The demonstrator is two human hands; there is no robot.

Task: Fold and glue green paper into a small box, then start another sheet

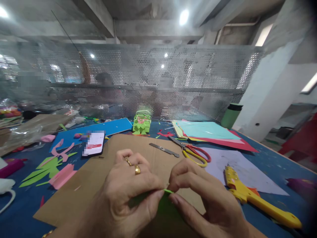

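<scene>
1. Pinching the green paper (pixel 168 191) by its bright edge, I'm holding one end between the thumb and forefinger of my left hand (pixel 132 185), with no gap showing.
2. My right hand (pixel 206 190) is gripping narrowly too, its thumb and forefinger meeting about the other end; the other fingers are curling above.
3. The edge is lying right between my two grips, its long axis running left to right and dipping slightly toward the right. Neither hand is nearer; both are touching it. Below, the rest is hanging in shadow (how far down, I cannot tell).
4. Both hands are hovering over the cardboard (pixel 81 186). Beyond them the blade (pixel 163 150) is lying flat, with the scissors (pixel 188 146) just beside its right end.
5. Right of my right hand, the yellow tool (pixel 244 192) is resting partly on the lilac sheet (pixel 224 162). Left of my left hand, folded pink paper (pixel 63 177) is touching the cardboard.
6. As for containers, the green basket (pixel 141 127) is standing past the cardboard's far edge, pink bits showing at its front; whether they're inside, I cannot tell. The bottle (pixel 231 116) is standing capped at far right, its contents hidden.
</scene>
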